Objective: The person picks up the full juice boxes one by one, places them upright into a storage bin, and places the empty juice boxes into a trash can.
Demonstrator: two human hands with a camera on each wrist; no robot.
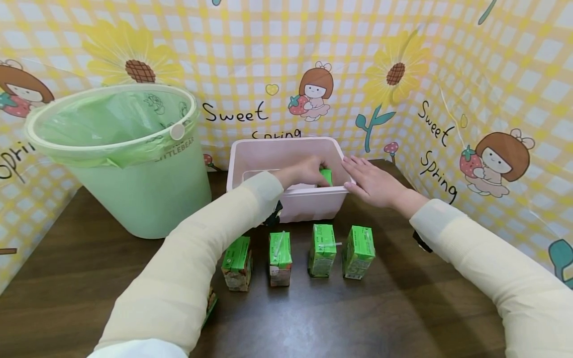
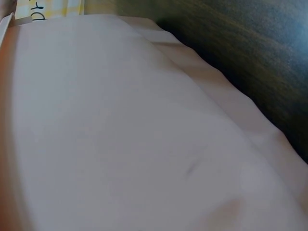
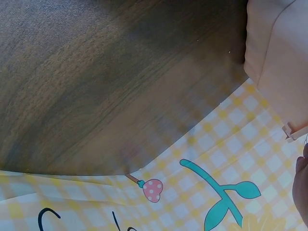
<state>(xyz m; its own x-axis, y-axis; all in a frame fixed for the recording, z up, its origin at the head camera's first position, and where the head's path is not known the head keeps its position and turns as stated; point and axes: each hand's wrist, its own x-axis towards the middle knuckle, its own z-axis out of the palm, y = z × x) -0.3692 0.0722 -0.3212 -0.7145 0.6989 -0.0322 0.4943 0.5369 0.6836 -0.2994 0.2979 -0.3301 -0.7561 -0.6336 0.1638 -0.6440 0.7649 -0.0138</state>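
A pale pink plastic bin (image 1: pixel 309 206) stands near the back of the table. Reaching over its front rim, my left hand (image 1: pixel 306 171) grips a drink carton (image 1: pixel 328 176) inside, at the right end; only part of its green top shows. My right hand (image 1: pixel 375 183) rests its straight fingers on the bin's right rim. In the left wrist view the bin's outer wall (image 2: pixel 106 120) fills most of the picture, and that hand is out of sight. A sliver of the right hand (image 3: pixel 301 187) shows at the edge of the right wrist view.
Several green-topped drink cartons (image 1: pixel 322 251) with straws stand in a row before the bin. Another carton (image 1: pixel 211 304) is partly hidden by the left sleeve. A green lined bucket (image 1: pixel 147 199) stands at left. Patterned cloth (image 1: pixel 264 59) hangs behind the dark wooden table (image 1: pixel 313 323).
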